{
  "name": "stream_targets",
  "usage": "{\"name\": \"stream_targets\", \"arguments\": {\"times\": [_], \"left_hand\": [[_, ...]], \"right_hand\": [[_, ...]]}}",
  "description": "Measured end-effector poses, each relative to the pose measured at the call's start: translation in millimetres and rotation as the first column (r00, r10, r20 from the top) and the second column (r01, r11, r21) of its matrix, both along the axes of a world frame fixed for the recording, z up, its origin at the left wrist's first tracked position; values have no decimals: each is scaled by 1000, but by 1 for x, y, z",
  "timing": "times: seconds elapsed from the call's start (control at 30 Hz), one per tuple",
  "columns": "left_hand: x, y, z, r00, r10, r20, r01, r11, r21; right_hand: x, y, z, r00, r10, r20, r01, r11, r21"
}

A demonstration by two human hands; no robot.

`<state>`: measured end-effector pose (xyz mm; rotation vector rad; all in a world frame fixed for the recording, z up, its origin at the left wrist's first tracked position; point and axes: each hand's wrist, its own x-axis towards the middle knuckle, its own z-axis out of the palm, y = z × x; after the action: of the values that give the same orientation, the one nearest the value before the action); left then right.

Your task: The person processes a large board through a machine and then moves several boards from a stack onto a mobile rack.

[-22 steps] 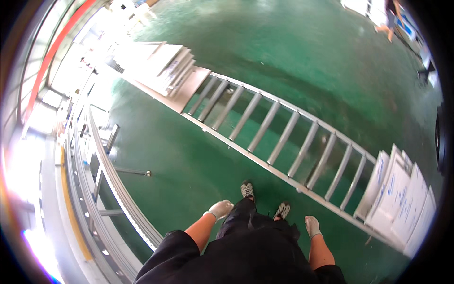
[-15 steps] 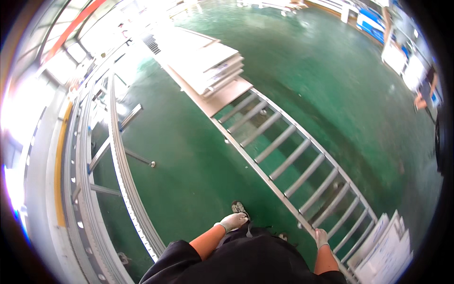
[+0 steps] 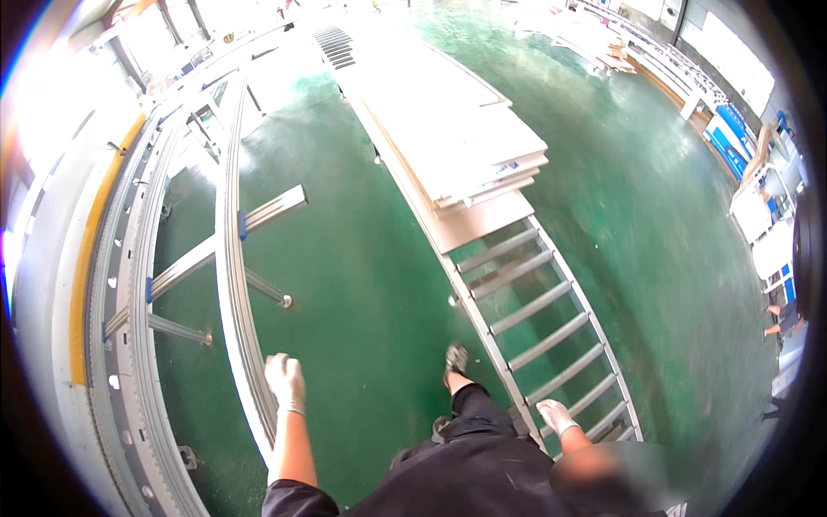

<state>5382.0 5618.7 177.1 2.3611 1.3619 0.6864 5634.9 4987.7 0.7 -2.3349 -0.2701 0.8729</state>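
Observation:
My left hand (image 3: 285, 383), in a white glove, is raised beside the long aluminium rail (image 3: 234, 284) on the left. Its fingers are loosely bent and nothing shows in them; whether it touches the rail I cannot tell. Over the near end of the roller conveyor (image 3: 551, 340) is my right hand (image 3: 556, 415), also gloved, open and holding nothing visible. Farther along that conveyor lies a stack of white panels (image 3: 482, 142), resting on a light brown board (image 3: 488, 222). One of my shoes (image 3: 457, 357) shows on the floor between rail and conveyor.
Crossbars (image 3: 276, 209) and feet of the rail frame stick out into the green floor (image 3: 362, 284). A yellow strip (image 3: 96, 250) runs along the machine at far left. At the right edge stand white and blue equipment (image 3: 728, 138) and another person (image 3: 786, 319).
I have stepped forward, and the panel stack looks nearer. My left hand has risen toward the rail. My right hand has left the conveyor's side rail and sits above the rollers.

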Motion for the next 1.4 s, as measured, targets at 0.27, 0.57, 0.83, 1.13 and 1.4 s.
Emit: {"name": "stream_targets", "arguments": {"times": [0.27,0.57,0.83,1.13,1.4], "left_hand": [[-10,175,32,669,614,-419,-644,760,86],[7,193,32,524,719,-457,-747,645,159],[-56,202,-6,500,808,-311,-866,462,-191],[73,391,7,305,905,-298,-944,245,-222],[259,638,17,497,809,-314,-866,484,-126]], "right_hand": [[170,110,-60,936,353,18,-295,808,-509],[438,494,102,947,227,226,-242,969,41],[635,708,125,807,79,585,-211,964,161],[784,826,200,654,152,741,-72,988,-139],[889,949,184,477,186,859,96,960,-262]]}}
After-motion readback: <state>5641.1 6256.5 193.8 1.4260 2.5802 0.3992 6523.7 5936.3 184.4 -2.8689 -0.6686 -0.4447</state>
